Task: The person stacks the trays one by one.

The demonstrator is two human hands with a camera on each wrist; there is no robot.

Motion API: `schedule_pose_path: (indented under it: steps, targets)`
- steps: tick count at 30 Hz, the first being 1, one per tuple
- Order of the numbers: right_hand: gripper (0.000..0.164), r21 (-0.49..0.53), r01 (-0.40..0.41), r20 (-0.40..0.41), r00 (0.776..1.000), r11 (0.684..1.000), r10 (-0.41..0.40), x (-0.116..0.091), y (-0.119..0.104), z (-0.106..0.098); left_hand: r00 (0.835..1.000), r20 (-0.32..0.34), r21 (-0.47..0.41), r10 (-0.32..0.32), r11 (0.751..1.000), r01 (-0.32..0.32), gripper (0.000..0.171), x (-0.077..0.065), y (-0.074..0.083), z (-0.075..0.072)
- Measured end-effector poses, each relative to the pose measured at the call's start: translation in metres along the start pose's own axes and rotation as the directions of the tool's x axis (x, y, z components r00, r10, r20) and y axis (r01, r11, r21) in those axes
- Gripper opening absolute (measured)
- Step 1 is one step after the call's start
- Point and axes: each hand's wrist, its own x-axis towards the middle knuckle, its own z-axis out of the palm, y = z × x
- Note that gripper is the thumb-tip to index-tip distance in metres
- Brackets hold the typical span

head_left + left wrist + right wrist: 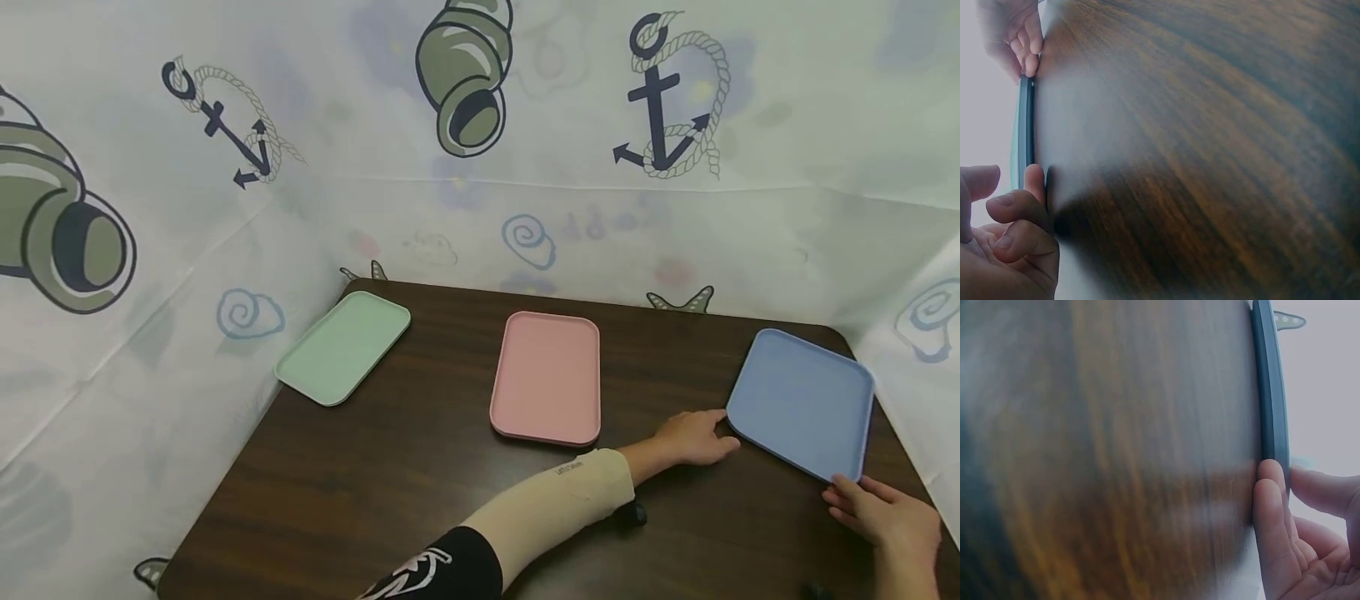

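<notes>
A blue tray (801,402) lies at the right side of the dark table, set at an angle. My left hand (697,437) reaches to its left corner, one fingertip at the rim and the others loosely bent. In the left wrist view, that hand's thumb (982,180) stands apart from the tray's edge (1026,125). At the near right corner, my right hand (892,518) pinches the rim. The right wrist view has its thumb on the upper side and fingertips (1270,481) against the outer side of the tray's edge (1271,394).
A pink tray (546,379) lies at the middle of the table (360,500), and a light green tray (343,348) at its far left edge. Printed cloth (375,108) hangs behind and beside the table. The left forearm crosses the table's front part.
</notes>
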Motion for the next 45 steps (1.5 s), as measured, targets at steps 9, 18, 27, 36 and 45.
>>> schedule_pose_path:
  steps: [9, 18, 27, 36, 45]
  targets:
    - [0.065, -0.001, 0.008, -0.012, 1.000, 1.000, -0.008, 0.000, -0.003, -0.007, 1.000, 0.003, -0.018, 0.025, 1.000, -0.025, 0.051, 0.004, 0.006, 0.002]
    - [0.068, 0.130, -0.041, 0.037, 0.999, 0.991, 0.037, 0.007, -0.008, -0.006, 1.000, 0.000, -0.093, 0.008, 0.996, -0.007, 0.053, 0.009, 0.003, -0.004]
    - [0.072, 0.197, -0.038, 0.060, 0.998, 0.980, 0.027, 0.006, -0.008, -0.013, 0.998, -0.063, -0.221, -0.027, 0.975, 0.013, 0.044, 0.011, 0.005, -0.002]
    - [0.070, 0.210, -0.047, 0.063, 0.997, 0.977, 0.035, 0.002, -0.004, -0.013, 0.969, -0.174, -0.315, -0.174, 0.942, 0.113, 0.029, 0.011, 0.012, 0.002]
    - [0.074, 0.242, -0.055, 0.107, 0.994, 0.969, 0.030, -0.001, -0.002, -0.015, 0.935, -0.266, -0.364, -0.232, 0.923, 0.126, 0.016, 0.013, 0.013, 0.003]
